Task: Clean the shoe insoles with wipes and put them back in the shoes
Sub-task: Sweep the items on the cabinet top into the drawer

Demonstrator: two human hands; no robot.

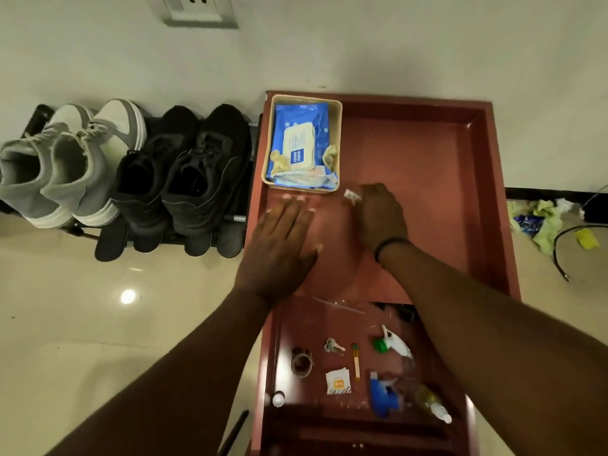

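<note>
My left hand [281, 238] lies flat on the red tray [427, 153], fingers straight and close together, thumb out to the right, tips just short of the basket [337, 133]. My right hand [381, 213] is just beside it, knuckles up, fingers curled round a small crumpled wipe [351, 195] that pokes out at their tips; a black band [390, 246] sits on that wrist. I cannot tell whether an insole lies under either hand. Just past both sets of fingertips the basket holds a blue wipes pack [301, 143] with a pale lid, and crumpled yellowish wipes [279, 162] lie on it. To the left of my left hand, on a low rack on the floor, stand the black shoes [184, 172], and beyond them the grey shoes [65, 166]; dark insoles [110, 240] stick out beneath the black pair. Back toward my elbows a lower shelf holds keys [333, 346], a sachet [337, 381], and spray bottles [394, 347]. Well off to the right of my right hand, used wipes [546, 225] lie on the floor.
</note>
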